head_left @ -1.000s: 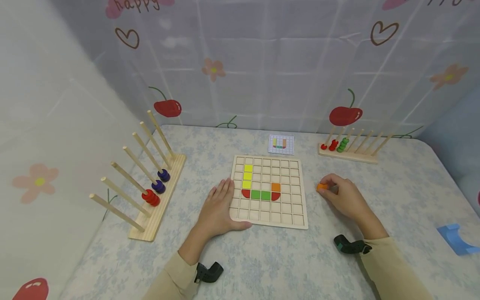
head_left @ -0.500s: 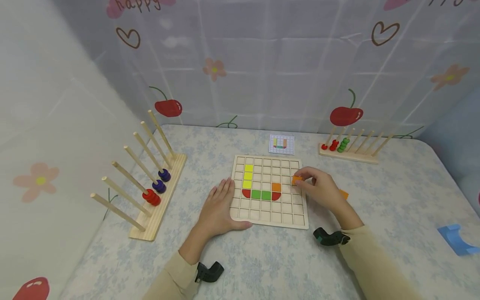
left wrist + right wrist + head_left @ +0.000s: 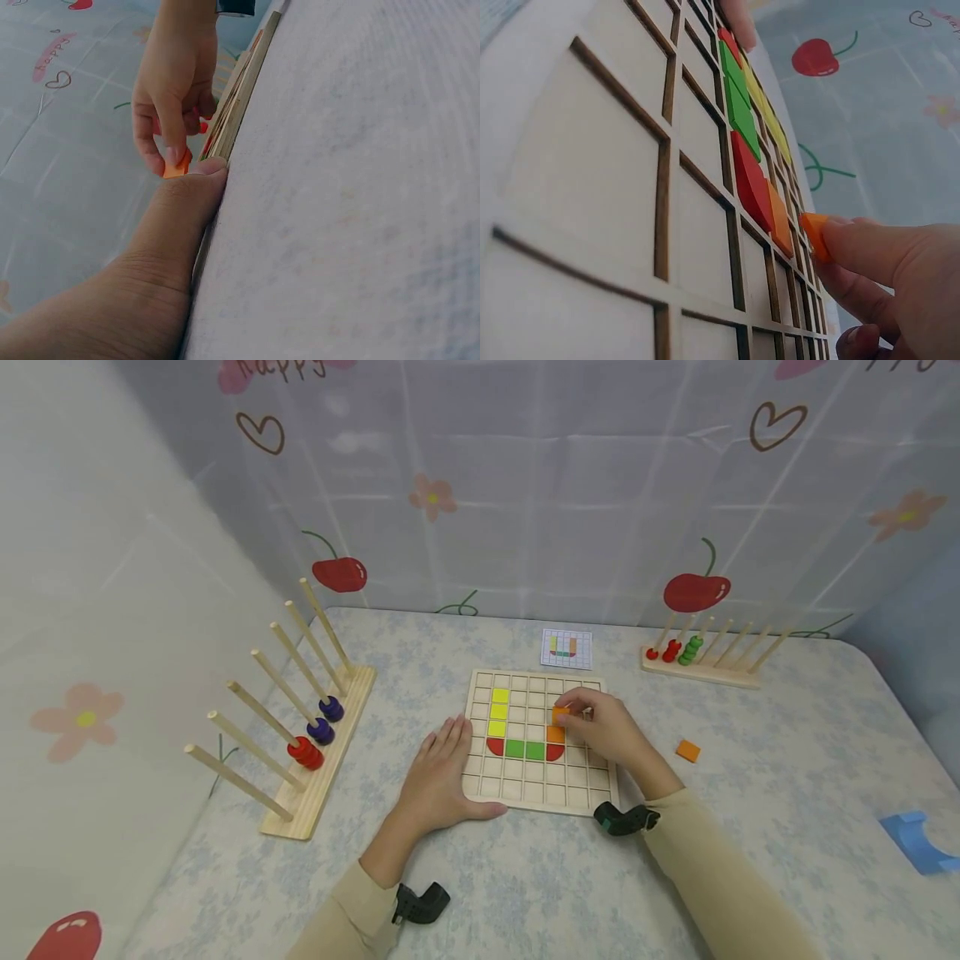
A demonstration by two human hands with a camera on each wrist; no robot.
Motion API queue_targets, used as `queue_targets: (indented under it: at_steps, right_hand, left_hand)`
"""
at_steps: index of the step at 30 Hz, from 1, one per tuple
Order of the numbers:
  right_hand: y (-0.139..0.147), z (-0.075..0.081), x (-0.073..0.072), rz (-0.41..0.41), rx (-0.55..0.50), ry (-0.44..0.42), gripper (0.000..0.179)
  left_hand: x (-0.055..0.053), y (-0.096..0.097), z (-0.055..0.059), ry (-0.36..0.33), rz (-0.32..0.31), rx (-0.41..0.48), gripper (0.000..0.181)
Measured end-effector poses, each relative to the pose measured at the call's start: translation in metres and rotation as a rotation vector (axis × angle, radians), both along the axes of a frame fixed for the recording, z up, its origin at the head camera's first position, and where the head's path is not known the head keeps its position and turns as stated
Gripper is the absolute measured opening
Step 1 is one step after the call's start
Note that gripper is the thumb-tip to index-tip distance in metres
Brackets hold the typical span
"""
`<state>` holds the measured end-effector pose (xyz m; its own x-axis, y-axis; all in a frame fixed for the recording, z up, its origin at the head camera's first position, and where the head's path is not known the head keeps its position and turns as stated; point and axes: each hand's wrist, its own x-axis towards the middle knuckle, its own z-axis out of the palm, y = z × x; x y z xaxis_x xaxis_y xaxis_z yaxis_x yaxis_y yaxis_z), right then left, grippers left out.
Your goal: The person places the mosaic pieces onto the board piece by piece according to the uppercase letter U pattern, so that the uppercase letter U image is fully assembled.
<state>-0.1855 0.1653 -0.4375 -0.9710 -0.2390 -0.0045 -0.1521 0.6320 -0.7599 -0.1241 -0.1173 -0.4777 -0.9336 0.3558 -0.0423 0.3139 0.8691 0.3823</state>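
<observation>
My right hand [image 3: 602, 727] pinches an orange square tile [image 3: 814, 234] between thumb and fingers, close over the wooden grid board [image 3: 510, 790]. Just below it an orange tile [image 3: 555, 734] lies in a cell. Under that is a red rounded tile [image 3: 554, 752], joined by two green tiles [image 3: 525, 749] to another red rounded tile [image 3: 495, 747] on the left. Three yellow tiles [image 3: 498, 712] form a column above this one. With fingers straight, my left hand [image 3: 435, 781] rests along the board's left side, its thumb by the front edge.
One loose orange tile [image 3: 687, 751] lies right of the board. A pattern card [image 3: 566, 649] is behind it. Peg racks with beads stand at left [image 3: 322, 777] and at back right [image 3: 701, 673]. A blue curved piece [image 3: 917, 843] lies far right.
My right hand has carried the orange tile leftward from the table to over the board, uncovering the loose orange tile. The left hand has kept its place.
</observation>
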Motion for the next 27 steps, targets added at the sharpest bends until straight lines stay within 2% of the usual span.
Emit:
queue_targets:
  at_steps: [12,27]
  right_hand:
    - [-0.011,-0.004,-0.004,-0.013,0.118,-0.004,0.018]
    - [-0.013,-0.003,-0.002,-0.012,0.129,0.033,0.017]
  left_hand:
    - [0.0,0.0,0.0,0.006,0.0,-0.006,0.136]
    - [0.0,0.0,-0.001,0.019,0.001,-0.004,0.137]
